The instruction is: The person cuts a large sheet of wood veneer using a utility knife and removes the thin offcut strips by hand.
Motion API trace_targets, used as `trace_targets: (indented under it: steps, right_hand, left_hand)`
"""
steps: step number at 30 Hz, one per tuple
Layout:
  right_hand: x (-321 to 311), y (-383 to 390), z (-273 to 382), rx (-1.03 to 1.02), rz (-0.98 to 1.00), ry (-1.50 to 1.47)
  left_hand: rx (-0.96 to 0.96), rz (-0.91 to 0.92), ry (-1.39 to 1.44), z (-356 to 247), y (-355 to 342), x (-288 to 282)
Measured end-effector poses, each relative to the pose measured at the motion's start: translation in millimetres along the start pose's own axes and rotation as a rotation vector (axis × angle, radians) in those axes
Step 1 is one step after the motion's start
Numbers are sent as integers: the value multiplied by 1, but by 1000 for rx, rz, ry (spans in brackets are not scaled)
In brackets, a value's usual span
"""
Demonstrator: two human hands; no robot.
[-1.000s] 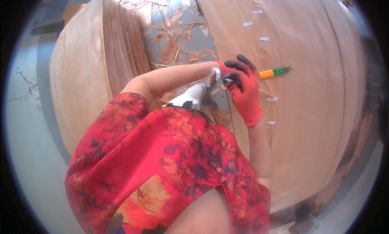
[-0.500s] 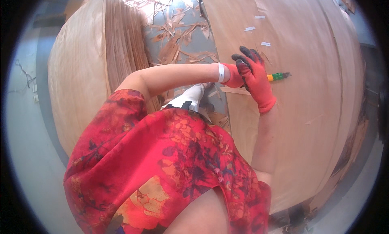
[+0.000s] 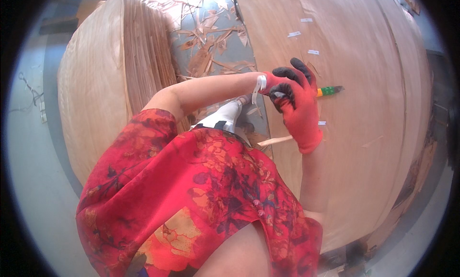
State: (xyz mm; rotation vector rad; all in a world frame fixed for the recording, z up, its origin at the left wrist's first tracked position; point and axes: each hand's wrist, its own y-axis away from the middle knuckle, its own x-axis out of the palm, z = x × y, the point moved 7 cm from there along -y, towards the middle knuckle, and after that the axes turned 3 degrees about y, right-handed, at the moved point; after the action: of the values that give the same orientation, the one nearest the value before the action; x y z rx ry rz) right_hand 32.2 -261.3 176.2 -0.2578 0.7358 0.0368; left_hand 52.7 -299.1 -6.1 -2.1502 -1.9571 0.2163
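Note:
My left hand (image 3: 274,80), in a red glove with dark fingers, reaches across from the left over the wood veneer sheet (image 3: 354,157). Around its wrist is a band of white tape (image 3: 260,83), one end hanging loose. My right hand (image 3: 303,106), gloved the same way, overlaps it and hides most of its fingers. Thumb and forefinger of my right hand are pinched together by a small pale bit that I cannot make out. Just right of the hands lies a yellow and green utility knife (image 3: 329,91). A thin wood strip (image 3: 275,141) lies beside my right wrist.
Short white tape pieces (image 3: 313,52) are stuck along the sheet beyond my hands. To the left stands a thick veneer stack (image 3: 148,51) with layered edges. Torn veneer scraps (image 3: 206,56) litter the grey floor between. A white shoe (image 3: 223,115) shows below my left arm.
My right hand has shifted slightly nearer to me and closed into a pinch. The wrist tape now has a hanging end. The wood strip lies nearer me, and another tape piece shows beside my right wrist.

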Motion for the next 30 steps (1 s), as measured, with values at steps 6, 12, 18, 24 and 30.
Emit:
trace_targets:
  steps: [6, 12, 18, 24, 30]
  right_hand:
    - [-25, 11, -3, 50, -34, 82]
    - [6, -4, -58, 196, 147, -16]
    - [33, -12, -67, 162, 299, -128]
    - [20, -13, -52, 122, 175, -109]
    - [-4, 7, 3, -2, -4, 59]
  left_hand:
    - [-532, -601, 899, 15, 29, -24]
    - [-861, -153, 194, -3, 4, 13]
    - [-330, -154, -1051, 4, -7, 25]
    - [-251, -200, -512, 11, -7, 16]
    - [-298, -223, 46, 15, -5, -3]
